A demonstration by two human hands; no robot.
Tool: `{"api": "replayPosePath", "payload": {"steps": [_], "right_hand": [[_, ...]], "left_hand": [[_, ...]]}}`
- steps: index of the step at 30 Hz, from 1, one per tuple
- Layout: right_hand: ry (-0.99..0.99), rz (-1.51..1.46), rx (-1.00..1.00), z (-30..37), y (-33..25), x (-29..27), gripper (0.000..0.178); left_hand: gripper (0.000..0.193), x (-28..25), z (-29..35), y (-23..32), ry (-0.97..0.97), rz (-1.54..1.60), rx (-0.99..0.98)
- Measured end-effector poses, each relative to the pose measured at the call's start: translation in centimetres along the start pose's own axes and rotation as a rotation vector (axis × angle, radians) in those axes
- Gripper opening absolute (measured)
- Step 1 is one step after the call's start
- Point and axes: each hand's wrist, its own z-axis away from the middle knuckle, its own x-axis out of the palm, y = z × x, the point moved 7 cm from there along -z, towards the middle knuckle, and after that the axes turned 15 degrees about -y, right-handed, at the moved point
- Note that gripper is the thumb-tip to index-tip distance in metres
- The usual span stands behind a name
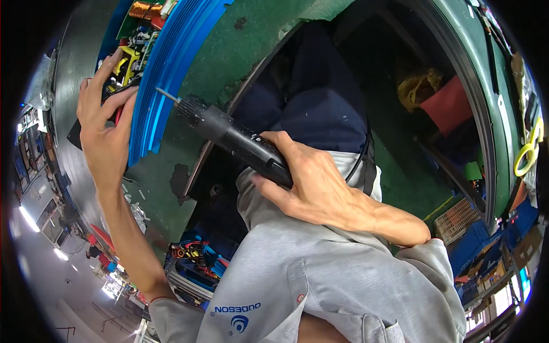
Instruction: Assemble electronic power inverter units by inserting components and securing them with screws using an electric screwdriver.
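Observation:
My right hand (320, 186) is wrapped round a black electric screwdriver (226, 128). The thin metal bit (166, 93) points left, its tip at the ribbed side of a blue finned metal housing (171, 60). At the housing's near end, my left hand (106, 137) grips it, with fingers bent over the inner side and one finger reaching toward a yellow-wrapped component (128, 63). Circuit parts and a copper coil (146, 10) sit inside the housing. A flat black piece (74, 134) shows partly behind my left hand, whose palm hides the rest.
The housing lies on a worn green work surface (263, 37) with a chipped edge before my lap. On the right are yellow-handled scissors (527, 154), a red sheet (449, 108) and a plastic crate (454, 220). Bundled coloured wires (197, 251) sit at the lower left.

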Motion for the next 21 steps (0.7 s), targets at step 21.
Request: {"api": "replayPosePath", "payload": {"steps": [21], "right_hand": [[-0.52,-1.24,0.244,-0.1,1.8,2.7,0.08]], "left_hand": [[0.008,-1.1,-0.2,-0.1,0.024,0.189,-0.089]]}}
